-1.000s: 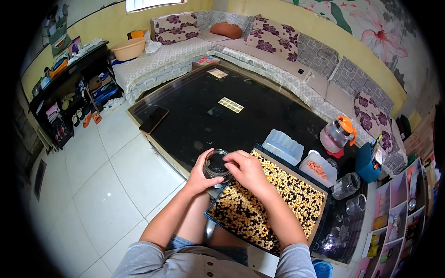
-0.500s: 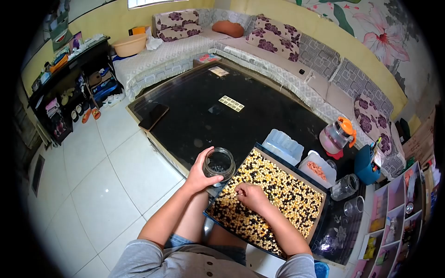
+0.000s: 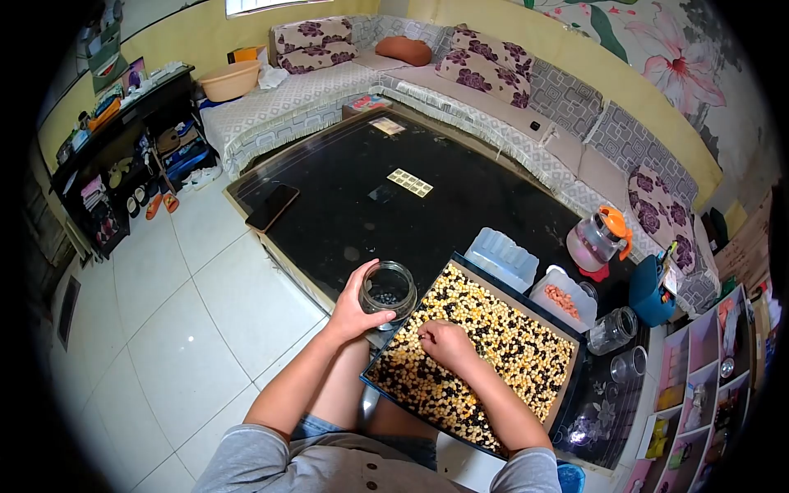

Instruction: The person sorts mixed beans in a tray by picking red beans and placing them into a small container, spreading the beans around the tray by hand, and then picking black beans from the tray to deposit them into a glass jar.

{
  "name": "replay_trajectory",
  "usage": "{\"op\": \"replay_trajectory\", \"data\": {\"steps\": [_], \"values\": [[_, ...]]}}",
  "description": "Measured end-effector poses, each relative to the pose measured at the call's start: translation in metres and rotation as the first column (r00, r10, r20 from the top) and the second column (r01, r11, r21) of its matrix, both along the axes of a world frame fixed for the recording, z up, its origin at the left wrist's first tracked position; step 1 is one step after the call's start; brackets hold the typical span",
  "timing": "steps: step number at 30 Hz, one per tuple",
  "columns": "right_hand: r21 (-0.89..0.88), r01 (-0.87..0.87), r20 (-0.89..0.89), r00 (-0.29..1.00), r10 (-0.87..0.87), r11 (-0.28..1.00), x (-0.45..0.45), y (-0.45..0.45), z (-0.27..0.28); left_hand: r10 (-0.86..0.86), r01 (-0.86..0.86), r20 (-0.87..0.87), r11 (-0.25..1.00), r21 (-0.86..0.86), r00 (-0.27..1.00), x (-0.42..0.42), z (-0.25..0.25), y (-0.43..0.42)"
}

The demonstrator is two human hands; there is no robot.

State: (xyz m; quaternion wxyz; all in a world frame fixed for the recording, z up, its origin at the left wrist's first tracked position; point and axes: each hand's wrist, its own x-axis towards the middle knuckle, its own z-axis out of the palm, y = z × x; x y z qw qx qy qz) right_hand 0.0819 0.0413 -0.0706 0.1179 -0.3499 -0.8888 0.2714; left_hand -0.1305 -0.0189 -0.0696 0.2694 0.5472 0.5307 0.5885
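Note:
My left hand [image 3: 362, 304] is wrapped round a glass jar [image 3: 389, 287], its mouth facing up, with some dark kernels at the bottom. The jar stands beside the left corner of a shallow tray [image 3: 567, 390] with a dark blue edge. Yellow, cream and black corn kernels [image 3: 485, 329] cover the tray's floor. Over the kernels at the tray's left part is my right hand [image 3: 445, 341], its fingers curled and pinched together. Whatever the fingertips hold is too small or hidden to make out.
Behind the tray stand a clear plastic container [image 3: 501, 261] and a white tub [image 3: 563, 300] of pinkish pieces. To the right are an orange-lidded pitcher [image 3: 596, 241], an empty glass jar [image 3: 612, 330] and a glass cup [image 3: 628, 365]. A phone [image 3: 273, 207] lies on the black table [image 3: 329, 238].
Almost nothing differs. My right hand stays over the kernels with only a slight shift of the fingers, and my left hand keeps holding the jar in place.

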Motion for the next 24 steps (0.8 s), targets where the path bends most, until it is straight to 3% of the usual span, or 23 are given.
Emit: {"op": "replay_trajectory", "data": {"steps": [6,9,11,15,20,24], "values": [[-0.008,-0.032,0.068,0.997,0.032,0.999,-0.002,0.002,0.001,0.003,-0.003,-0.018,1.0,-0.008,1.0,-0.001,-0.001,0.0],[-0.001,-0.043,-0.056,0.997,0.043,0.999,0.003,0.006,0.007,0.004,-0.004,-0.018,1.0,-0.008,1.0,-0.001,-0.001,0.001],[-0.073,0.061,-0.103,0.992,-0.068,0.995,0.003,0.01,0.031,0.001,-0.001,-0.01,1.0,-0.005,1.0,-0.001,-0.002,0.001],[-0.037,0.074,-0.265,0.961,-0.082,0.997,-0.007,0.022,0.077,0.002,-0.002,-0.004,1.0,-0.011,1.0,-0.001,-0.003,0.001],[0.048,-0.033,-0.499,0.865,0.053,0.998,-0.048,0.021,0.107,-0.013,0.013,0.012,1.0,-0.017,1.0,-0.002,-0.004,0.001],[0.121,-0.118,-0.384,0.91,0.156,0.986,-0.069,0.023,0.099,-0.009,0.009,-0.003,1.0,-0.021,1.0,-0.003,-0.005,0.001]]}}
